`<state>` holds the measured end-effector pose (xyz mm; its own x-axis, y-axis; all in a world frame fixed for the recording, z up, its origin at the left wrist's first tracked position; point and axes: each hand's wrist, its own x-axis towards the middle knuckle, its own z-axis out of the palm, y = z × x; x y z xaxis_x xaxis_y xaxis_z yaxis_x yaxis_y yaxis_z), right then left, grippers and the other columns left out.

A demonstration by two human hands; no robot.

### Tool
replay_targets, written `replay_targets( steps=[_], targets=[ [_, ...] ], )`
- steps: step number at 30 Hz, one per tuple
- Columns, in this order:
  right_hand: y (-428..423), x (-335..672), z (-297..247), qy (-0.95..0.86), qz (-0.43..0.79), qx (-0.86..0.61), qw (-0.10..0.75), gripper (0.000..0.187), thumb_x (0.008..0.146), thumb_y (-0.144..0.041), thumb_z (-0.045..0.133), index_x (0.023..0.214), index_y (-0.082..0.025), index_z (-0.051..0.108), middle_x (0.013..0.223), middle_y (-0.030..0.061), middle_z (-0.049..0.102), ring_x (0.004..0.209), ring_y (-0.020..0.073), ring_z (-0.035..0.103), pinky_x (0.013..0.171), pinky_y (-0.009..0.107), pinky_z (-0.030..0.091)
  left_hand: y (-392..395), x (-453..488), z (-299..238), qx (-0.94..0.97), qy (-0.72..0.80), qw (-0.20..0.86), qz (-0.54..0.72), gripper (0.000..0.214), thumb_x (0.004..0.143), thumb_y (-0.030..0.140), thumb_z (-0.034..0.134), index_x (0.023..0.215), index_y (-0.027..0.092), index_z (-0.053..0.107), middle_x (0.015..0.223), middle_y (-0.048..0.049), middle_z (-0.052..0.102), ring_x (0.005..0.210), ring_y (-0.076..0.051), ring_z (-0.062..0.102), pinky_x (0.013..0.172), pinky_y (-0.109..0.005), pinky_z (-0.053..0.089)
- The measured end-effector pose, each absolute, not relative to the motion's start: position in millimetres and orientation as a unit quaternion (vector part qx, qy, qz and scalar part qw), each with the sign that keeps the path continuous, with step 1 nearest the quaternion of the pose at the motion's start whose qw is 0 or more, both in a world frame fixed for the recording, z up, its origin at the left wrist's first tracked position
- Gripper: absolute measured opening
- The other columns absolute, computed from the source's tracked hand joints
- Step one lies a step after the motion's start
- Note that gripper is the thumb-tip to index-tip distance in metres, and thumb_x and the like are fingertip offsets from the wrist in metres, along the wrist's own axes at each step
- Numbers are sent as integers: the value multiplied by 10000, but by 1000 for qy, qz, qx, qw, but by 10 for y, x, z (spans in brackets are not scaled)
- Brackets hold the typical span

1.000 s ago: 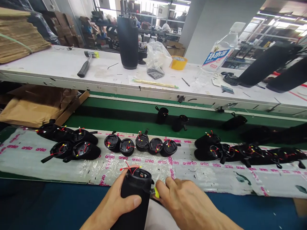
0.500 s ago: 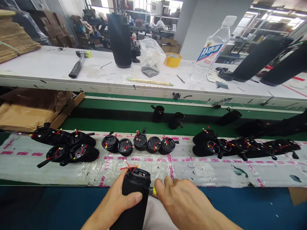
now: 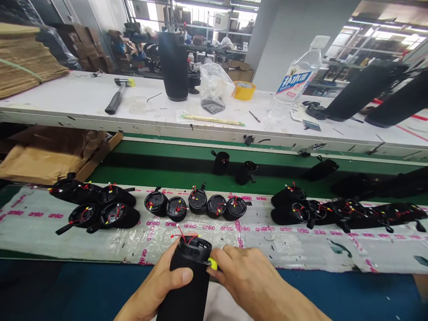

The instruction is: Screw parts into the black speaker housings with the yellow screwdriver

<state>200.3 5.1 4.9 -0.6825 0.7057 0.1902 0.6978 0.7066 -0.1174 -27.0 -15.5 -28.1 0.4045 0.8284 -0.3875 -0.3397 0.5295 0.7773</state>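
Note:
My left hand [image 3: 167,278] is wrapped around a black fabric-covered speaker body [image 3: 183,294], held nearly upright with its open end up. Red wires with small connectors stick out of that end. On the right side, just below the rim, my right hand [image 3: 244,272] is closed on a small tool with a yellow part [image 3: 213,264]. Its tip meets the speaker body's edge; the rest of the tool is hidden by my fingers. Similar speaker bodies [image 3: 176,208] with loose wires stand in a row on the plastic-covered strip beyond my hands.
A plastic sheet [image 3: 83,243] covers the near strip. More speaker bodies [image 3: 289,211] lie at the right. On the white shelf [image 3: 140,111] are a hammer [image 3: 115,100], a plastic bag [image 3: 214,89], yellow tape [image 3: 243,91] and a bottle [image 3: 296,80]. A cardboard box [image 3: 50,154] sits below left.
My right hand has risen slightly, bringing the yellow part up against the speaker body just below its rim. The left hand keeps its hold. The view has shifted slightly.

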Motion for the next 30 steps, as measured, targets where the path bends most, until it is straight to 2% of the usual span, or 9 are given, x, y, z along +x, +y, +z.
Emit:
replay_targets(
  steps=[5,13,19,25,30],
  targets=[
    [62,2012,36,-924,14,-366,107,357,898,-312,782,972,-259,436,733,-60,632,555,184,664,475,332,283,-173,-277,-300,315,396,774,380,802,719,488,821,1406,239,489,1260,-106,710,1182,-369,638,1005,-473,458],
    [-25,2014,-25,-919,-16,-374,122,297,923,-287,726,991,-260,438,730,-53,617,547,188,655,455,348,275,-209,-273,-273,341,410,753,387,807,701,482,845,1387,239,497,1288,-97,689,1230,-360,600,1047,-478,442],
    [-103,1976,-11,-911,-31,-390,126,340,868,-245,755,1039,-245,462,748,-41,625,548,194,649,461,344,323,-236,-241,-203,375,424,714,411,685,733,484,825,1310,217,569,1264,-95,696,1201,-350,614,1041,-460,466],
    [-119,1967,-33,-906,-25,-398,141,328,840,-221,748,1020,-256,475,735,-54,608,536,184,631,472,338,361,-232,-281,-211,391,426,712,398,739,730,519,818,1350,238,530,1312,-89,681,1263,-364,587,1082,-471,453],
    [-167,1984,-35,-901,-45,-407,140,357,767,-203,714,1043,-258,493,738,-42,584,564,202,598,509,353,380,-255,-310,-210,433,436,679,402,770,726,535,819,1370,243,515,1358,-84,656,1282,-356,574,1089,-429,452]
  ],
)
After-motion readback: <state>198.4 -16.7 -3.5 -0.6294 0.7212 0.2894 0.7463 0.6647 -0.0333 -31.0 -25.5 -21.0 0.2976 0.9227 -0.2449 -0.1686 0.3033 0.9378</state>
